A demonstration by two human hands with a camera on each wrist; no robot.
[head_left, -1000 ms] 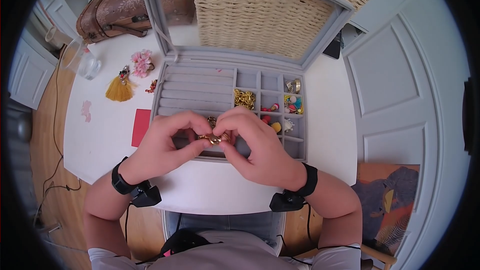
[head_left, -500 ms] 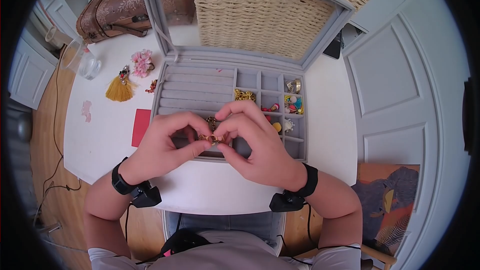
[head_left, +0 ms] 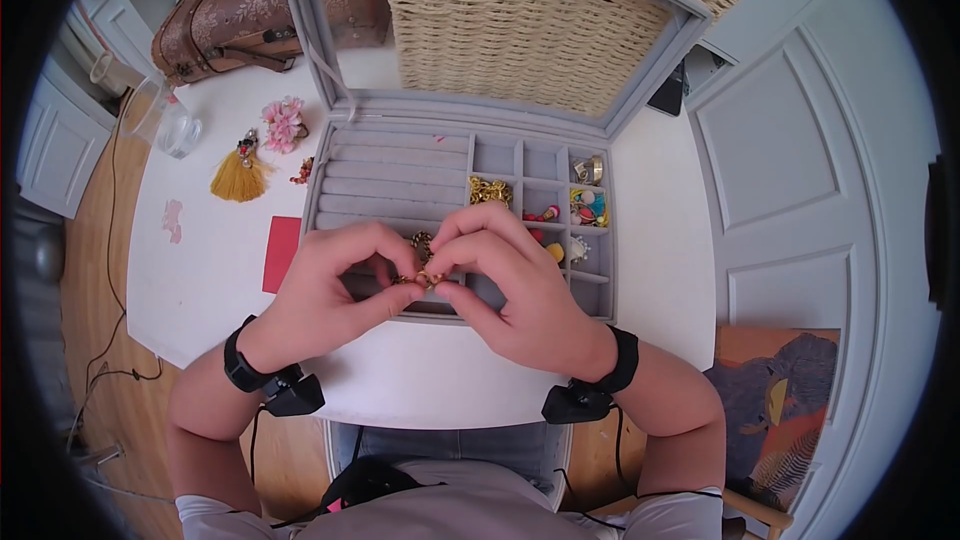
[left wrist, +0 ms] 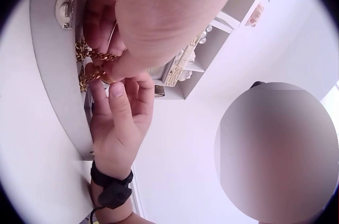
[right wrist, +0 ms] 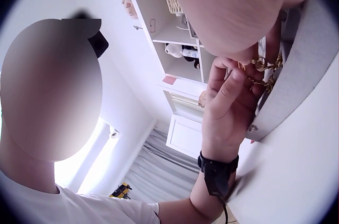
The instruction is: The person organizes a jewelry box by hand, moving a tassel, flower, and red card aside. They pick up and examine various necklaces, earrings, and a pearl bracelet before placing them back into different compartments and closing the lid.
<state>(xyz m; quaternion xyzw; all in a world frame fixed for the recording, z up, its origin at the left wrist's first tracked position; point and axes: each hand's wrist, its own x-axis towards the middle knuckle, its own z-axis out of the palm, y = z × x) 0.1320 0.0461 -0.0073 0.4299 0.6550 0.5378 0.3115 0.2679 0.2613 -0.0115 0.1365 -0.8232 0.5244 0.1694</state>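
Observation:
A gold chain hangs between my two hands over the front of a grey jewelry box. Thumb and fingertips of my left hand pinch one end of it. My right hand pinches the other end, fingertips almost meeting the left ones. In the left wrist view, the chain links loop down beside the box's front wall. The right wrist view also shows the chain between the fingers. The small end piece is mostly hidden by fingertips.
Gold chains and colorful jewelry fill some compartments. The box's lid stands raised. Left of it lie a yellow tassel, a pink flower piece and a red card. A clear cup and brown case are farther back.
The right hand's fingers have shifted and spread a little around the chain end. The shiny gold part between the hands shows less. Both hands stay in about the same place.

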